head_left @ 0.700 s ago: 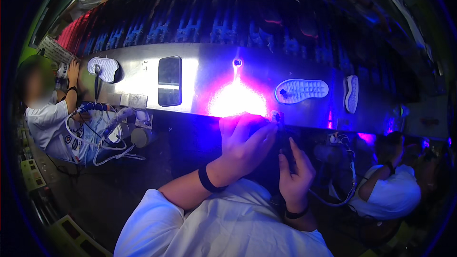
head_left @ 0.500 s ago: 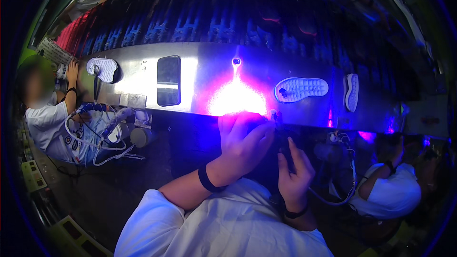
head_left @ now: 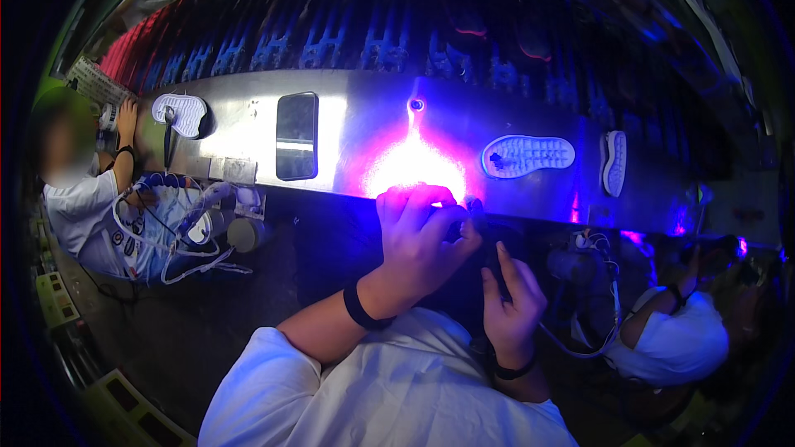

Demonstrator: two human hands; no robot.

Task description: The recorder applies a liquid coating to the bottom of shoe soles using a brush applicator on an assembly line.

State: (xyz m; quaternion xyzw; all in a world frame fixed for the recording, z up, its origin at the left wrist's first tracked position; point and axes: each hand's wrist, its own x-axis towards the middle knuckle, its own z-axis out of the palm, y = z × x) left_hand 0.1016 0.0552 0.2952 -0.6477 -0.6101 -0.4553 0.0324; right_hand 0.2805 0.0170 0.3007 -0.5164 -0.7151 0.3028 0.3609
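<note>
My left hand (head_left: 421,236) is at the front edge of the metal bench, its fingers curled and its thumb bent in toward the forefinger. Glare hides whatever lies between those fingertips. A small dark thing (head_left: 474,206) shows just right of the left fingertips; I cannot make out its kind. Lower and to the right, my right hand (head_left: 515,305) has forefinger and thumb stretched apart, with nothing visible between them. A pale shoe sole (head_left: 538,156), tread up with a dark clump at its left end, rests on the bench beyond my hands.
A dark phone (head_left: 296,136) lies left of the bright glow on the metal bench (head_left: 248,134). A second shoe sole (head_left: 613,164) stands on edge at right, a third (head_left: 180,114) at far left. A co-worker (head_left: 79,207) sits left, another person (head_left: 675,335) right, near cables.
My left fingers have lifted and loosened a little, opening a gap between thumb and forefinger. The right hand is almost unmoved. The view has shifted slightly.
</note>
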